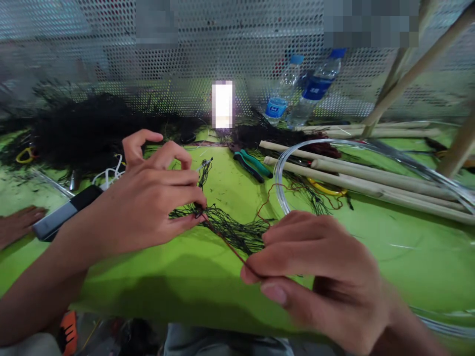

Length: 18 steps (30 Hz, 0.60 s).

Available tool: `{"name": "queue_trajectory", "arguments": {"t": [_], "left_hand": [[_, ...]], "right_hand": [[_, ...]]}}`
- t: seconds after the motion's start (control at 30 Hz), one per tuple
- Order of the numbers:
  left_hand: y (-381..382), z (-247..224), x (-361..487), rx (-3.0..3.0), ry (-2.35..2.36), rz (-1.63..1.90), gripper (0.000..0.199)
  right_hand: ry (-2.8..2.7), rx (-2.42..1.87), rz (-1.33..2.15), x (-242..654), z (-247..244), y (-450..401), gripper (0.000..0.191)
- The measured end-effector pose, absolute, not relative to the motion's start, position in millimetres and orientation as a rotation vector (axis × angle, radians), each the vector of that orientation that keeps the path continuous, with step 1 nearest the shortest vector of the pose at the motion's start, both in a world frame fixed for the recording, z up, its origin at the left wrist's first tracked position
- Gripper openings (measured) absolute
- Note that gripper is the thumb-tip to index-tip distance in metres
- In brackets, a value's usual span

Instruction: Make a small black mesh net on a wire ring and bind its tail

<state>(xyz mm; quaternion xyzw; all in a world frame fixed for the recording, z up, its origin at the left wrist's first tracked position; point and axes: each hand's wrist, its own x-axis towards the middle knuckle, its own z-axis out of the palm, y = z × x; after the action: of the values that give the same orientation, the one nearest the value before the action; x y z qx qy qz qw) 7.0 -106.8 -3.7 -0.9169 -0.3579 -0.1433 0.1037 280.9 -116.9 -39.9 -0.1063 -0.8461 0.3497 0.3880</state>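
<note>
My left hand (159, 193) pinches the edge of a black knotted net (233, 232) between thumb and fingertip, with its other fingers raised and bent. A thin dark red cord (226, 242) runs taut from that pinch to my right hand (315, 272). There the thumb and forefinger are closed on the cord. The net is bunched between both hands, partly behind the right one. From the right hand the loose part of the cord curls back over the green tabletop (218, 173).
Green-handled pliers (250, 163) lie beyond my hands. At right are a clear tubing coil (284, 183) and wooden sticks (356, 180). Two water bottles (315, 91) stand at the back, near a lit screen (222, 105). Black netting (85, 128), a power bank (67, 212) and another person's hand (22, 222) are left.
</note>
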Motion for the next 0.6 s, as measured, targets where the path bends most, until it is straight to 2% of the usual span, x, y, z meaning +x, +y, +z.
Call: {"name": "queue_trajectory", "arguments": {"t": [0.17, 0.4, 0.5, 0.6], "left_hand": [[-104.2, -3.6, 8.5, -2.76, -1.063, -0.43, 0.01], [-103.3, -7.2, 6.7, -2.736, -1.024, -0.448, 0.012], [-103.9, -8.4, 6.5, -2.742, -0.995, -0.44, 0.01], [-102.4, -9.6, 8.2, -2.753, -0.957, -0.47, 0.009]], "right_hand": [[-1.996, -0.504, 0.708, 282.4, -41.9, -108.9, 0.01], [-2.299, -1.062, 0.647, 291.2, -66.2, -53.7, 0.036], [-2.301, -1.503, 0.222, 290.7, -81.6, -8.0, 0.035], [-2.466, -1.88, -0.054, 274.9, -88.7, 31.2, 0.054]]}}
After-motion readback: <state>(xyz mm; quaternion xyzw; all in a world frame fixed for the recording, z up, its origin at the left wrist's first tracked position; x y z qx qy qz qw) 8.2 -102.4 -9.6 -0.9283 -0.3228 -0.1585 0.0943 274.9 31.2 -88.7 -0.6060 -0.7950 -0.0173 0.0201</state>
